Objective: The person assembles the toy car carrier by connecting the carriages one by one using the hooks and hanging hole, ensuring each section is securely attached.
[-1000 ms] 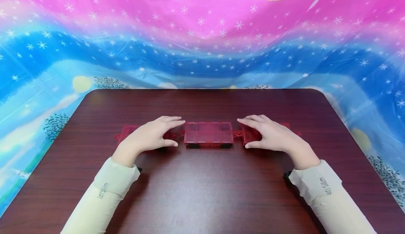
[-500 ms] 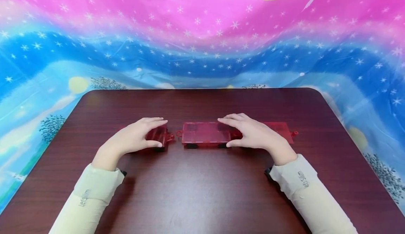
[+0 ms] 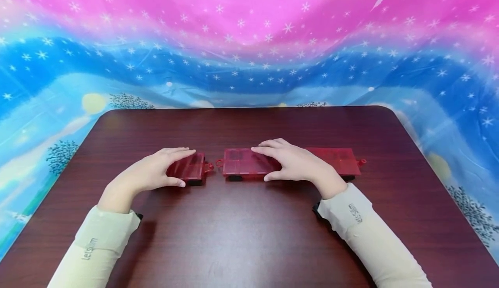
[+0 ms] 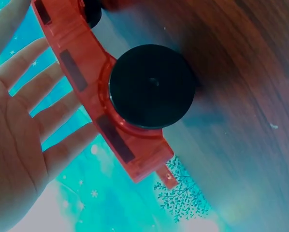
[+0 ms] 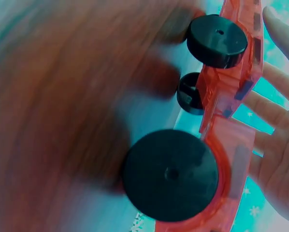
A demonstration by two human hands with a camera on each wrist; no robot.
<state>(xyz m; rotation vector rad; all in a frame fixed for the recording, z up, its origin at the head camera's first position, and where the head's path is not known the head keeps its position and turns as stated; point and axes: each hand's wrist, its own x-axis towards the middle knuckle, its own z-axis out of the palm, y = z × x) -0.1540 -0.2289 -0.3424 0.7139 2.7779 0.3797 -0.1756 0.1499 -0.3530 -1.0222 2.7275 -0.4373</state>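
Three red see-through toy wagons on black wheels stand in a row across the table in the head view. My left hand [image 3: 150, 169] reaches over the left wagon [image 3: 194, 166], thumb on the near side, hiding its left part. In the left wrist view its straight, spread fingers pass behind that wagon's side and black wheel [image 4: 151, 87]. My right hand [image 3: 290, 160] is over the meeting ends of the middle wagon [image 3: 239, 162] and right wagon [image 3: 337, 160], hiding their coupling. The right wrist view shows its straight fingers behind the wagons and a wheel [image 5: 171, 174].
A dark brown wooden table [image 3: 238, 231] carries the wagons. Small red hooks stick out of the wagon ends, with a narrow gap between the left and middle ones. A colourful snowflake-patterned cloth [image 3: 249, 63] hangs behind and around the table.
Both hands have moved left: the left hand uncovers the left wagon's right end, and the right hand goes from the right wagon to the middle one. The wagons keep their spacing.
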